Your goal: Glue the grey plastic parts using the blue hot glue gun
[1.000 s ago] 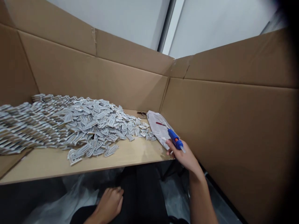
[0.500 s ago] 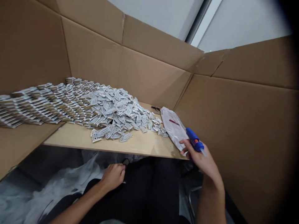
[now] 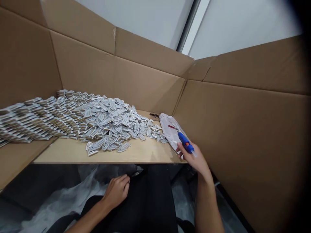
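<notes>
While the person's right hand (image 3: 196, 159) is gripping a blue glue gun (image 3: 185, 141) over the near part of a whitish sheet (image 3: 167, 121), a pale stick (image 3: 194, 153) is protruding from its back. The left hand (image 3: 118, 188) is resting on the dark-clothed lap (image 3: 153, 200), its fingers curling under; whether it is holding anything, one cannot tell. 1 slim red item (image 3: 173, 127) is lying on the sheet, and a heap of grey pieces (image 3: 116, 119) is covering the worktop (image 3: 145, 153) to its left, where cardboard walls (image 3: 145, 81) are standing behind.
</notes>
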Tool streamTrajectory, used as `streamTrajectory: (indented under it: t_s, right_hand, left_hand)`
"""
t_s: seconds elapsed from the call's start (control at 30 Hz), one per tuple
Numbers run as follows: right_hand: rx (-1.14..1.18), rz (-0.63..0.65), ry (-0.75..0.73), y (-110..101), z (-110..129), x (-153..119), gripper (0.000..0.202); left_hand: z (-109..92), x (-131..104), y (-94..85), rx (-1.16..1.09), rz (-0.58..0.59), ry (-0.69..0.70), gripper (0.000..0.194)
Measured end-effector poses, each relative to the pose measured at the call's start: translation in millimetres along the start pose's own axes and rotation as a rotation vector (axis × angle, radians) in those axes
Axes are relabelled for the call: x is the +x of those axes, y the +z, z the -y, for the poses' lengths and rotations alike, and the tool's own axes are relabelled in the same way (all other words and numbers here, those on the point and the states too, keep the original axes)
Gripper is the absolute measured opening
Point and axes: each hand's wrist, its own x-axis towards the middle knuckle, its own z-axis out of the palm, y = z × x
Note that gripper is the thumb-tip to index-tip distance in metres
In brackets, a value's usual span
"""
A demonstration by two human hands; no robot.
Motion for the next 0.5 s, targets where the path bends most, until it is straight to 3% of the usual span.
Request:
streamTrajectory:
  t_s: [0.13,0.23,0.37,0.5]
  right_hand:
    - [-0.184,0.001,-0.015,15,-17,11,0.036]
    - [-0.375,-0.015,-0.03,28,-26,19,0.026]
    - [-0.511,-0.004,0.025,40,-36,26,0.016]
    - [-0.518,0.036,0.006,39,-47,27,0.016]
  left_hand:
    - [-17,31,-20.6,0.015,-0.297,0.22,0.033]
    - [-36,85,-45.4,0.036,-0.347,0.241,0.034]
    - [-52,168,-53.9,0.031,-0.245,0.304,0.035]
    - [-55,225,-31.4,-0.048,-0.086,0.464,0.038]
